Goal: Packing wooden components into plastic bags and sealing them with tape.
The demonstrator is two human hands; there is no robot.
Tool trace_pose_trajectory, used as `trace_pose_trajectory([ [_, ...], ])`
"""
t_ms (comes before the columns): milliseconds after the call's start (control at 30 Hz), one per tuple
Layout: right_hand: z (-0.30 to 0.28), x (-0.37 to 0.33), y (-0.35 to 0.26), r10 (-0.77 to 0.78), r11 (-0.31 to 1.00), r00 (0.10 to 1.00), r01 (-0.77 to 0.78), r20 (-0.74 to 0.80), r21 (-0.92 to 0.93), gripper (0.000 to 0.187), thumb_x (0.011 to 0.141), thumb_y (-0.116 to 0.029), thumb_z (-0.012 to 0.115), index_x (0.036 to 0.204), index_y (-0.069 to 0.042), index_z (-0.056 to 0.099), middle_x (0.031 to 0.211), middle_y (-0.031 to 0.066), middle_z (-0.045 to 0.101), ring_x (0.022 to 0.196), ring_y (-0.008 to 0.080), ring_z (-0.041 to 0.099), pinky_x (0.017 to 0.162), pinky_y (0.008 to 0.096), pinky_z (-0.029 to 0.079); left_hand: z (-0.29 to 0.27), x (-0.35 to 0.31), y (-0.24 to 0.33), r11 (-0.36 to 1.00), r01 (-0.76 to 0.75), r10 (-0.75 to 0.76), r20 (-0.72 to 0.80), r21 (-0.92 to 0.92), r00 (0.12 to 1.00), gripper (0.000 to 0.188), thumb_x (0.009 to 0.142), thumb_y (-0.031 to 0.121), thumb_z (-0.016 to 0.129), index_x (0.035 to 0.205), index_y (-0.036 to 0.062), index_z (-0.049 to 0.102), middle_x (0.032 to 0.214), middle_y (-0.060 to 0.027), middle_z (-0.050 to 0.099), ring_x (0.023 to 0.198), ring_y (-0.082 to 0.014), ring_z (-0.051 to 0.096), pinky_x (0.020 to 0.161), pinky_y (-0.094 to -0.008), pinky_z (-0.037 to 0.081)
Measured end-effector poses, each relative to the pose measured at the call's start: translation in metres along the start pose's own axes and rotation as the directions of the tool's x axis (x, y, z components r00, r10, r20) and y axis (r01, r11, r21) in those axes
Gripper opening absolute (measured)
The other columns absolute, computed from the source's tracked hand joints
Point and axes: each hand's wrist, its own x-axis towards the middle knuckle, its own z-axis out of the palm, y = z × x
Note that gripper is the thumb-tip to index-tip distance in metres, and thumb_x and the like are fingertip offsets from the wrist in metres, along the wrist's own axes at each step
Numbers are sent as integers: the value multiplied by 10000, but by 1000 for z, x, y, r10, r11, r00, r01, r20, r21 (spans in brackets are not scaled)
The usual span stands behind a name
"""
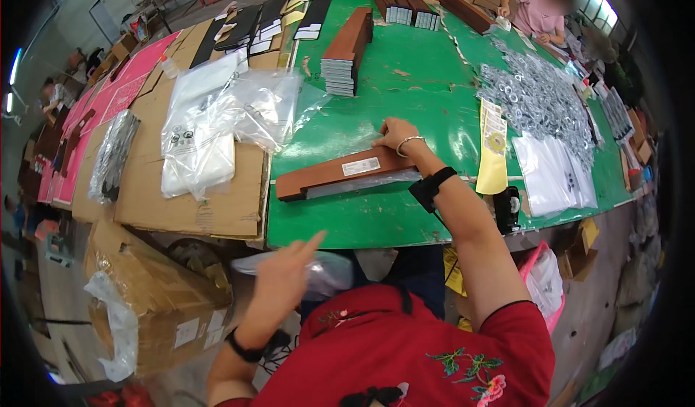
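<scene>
A long brown bundle (318, 178) with a white label lies slantwise on the green table before me, clear plastic (362, 184) showing along its near side. My right hand (398, 133) grips the bundle's right end, fingers bent over its far edge. Below the table edge, my left hand (284, 268) is apart from the bundle, one finger stretched out and the others partly hidden and blurred. Behind and beside that hand, a clear plastic bag (331, 274) rests over my lap. Whether the hand touches this bag is hard to see.
Clear bags (199, 164) lie on cardboard (145, 204) at left. Further back stands another brown stack (347, 52). Metal rings (536, 92), yellow sheets (494, 154) and white bags (554, 175) are at right. A carton (156, 298) stands at lower left; two people work across the table.
</scene>
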Motion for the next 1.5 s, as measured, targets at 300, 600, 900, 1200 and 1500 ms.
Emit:
trace_pose_trajectory([
  [300, -4, -4, 17, -172, 928, 980, 125, 104, 352, 243, 732, -217, 803, 904, -57, 742, 844, 116, 735, 784, 249, 692, 754, 353, 534, 113, 125, 10, 923, -113, 98, -59, -369, 993, 503, 904, 179, 595, 1397, 118, 521, 962, -168, 702, 788, -317, 665, 614, -408, 507],
  [600, -32, -25, 1, -534, 820, 828, 460, 168, 341, 297, 796, -306, 773, 915, -40, 719, 919, 110, 697, 847, 285, 654, 780, 369, 515, 132, 167, 9, -233, 448, -207, 494, -863, 844, 469, 1018, 495, 480, 1058, 65, 663, 897, -81, 720, 498, -85, 452, 440, -249, 383],
  [900, -51, -70, -13, -552, 829, 792, 487, 261, 275, 534, 698, -287, 840, 1087, -35, 576, 1020, 141, 629, 980, 343, 597, 858, 381, 483, 139, 153, 24, -285, 402, -175, 460, -870, 871, 460, 1030, 487, 464, 1123, 90, 676, 940, -33, 721, 538, -52, 418, 453, -217, 367],
  [1200, -33, -163, -35, -590, 801, 791, 598, -164, 4, 650, 600, -77, 839, 1184, -73, 555, 1077, 89, 582, 1013, 315, 558, 852, 409, 429, 92, 55, -15, 285, 281, -160, 243, -917, 957, 255, 988, 300, 571, 1069, 77, 664, 908, -17, 696, 646, -42, 518, 480, -211, 397],
  [1500, -31, -163, -31, -660, 749, 737, 633, -146, -194, 707, 692, -173, 816, 1328, -94, 519, 1106, 73, 574, 1021, 280, 558, 878, 391, 433, 80, 34, -71, 542, 244, -422, -10, -804, 907, 934, 897, 147, 665, 1595, 78, 49, 907, -95, 666, 805, -125, 605, 648, -278, 487],
])
